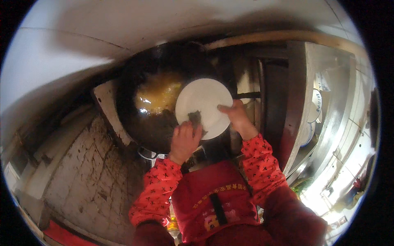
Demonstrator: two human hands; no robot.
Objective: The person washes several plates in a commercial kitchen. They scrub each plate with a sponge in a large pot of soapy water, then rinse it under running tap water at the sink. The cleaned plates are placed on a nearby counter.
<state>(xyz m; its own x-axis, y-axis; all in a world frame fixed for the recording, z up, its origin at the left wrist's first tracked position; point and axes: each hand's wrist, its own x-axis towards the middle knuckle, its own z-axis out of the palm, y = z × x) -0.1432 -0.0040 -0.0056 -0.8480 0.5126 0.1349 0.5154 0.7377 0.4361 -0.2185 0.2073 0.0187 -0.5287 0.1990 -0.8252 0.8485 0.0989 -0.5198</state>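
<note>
A white plate [201, 95] is held over the right side of a dark wok [130, 123], tilted or level I cannot tell. My right hand [239, 116] grips its right rim, thumb on the upper face. At the lower left of the plate, my left hand [185, 140] touches a dark, greyish-green clump of food [194, 117]. The blur hides whether its fingers close on the clump. Yellowish, shiny liquid [158, 98] lies in the wok, left of the plate.
A cracked, stained ledge [86, 163] runs along the left. The wall [147, 18] rises behind the wok. On the right, beyond a dark red panel [295, 123], a shelf holds stacked dishes [314, 106], one bearing writing. A metal handle [146, 152] shows near the wok's front rim.
</note>
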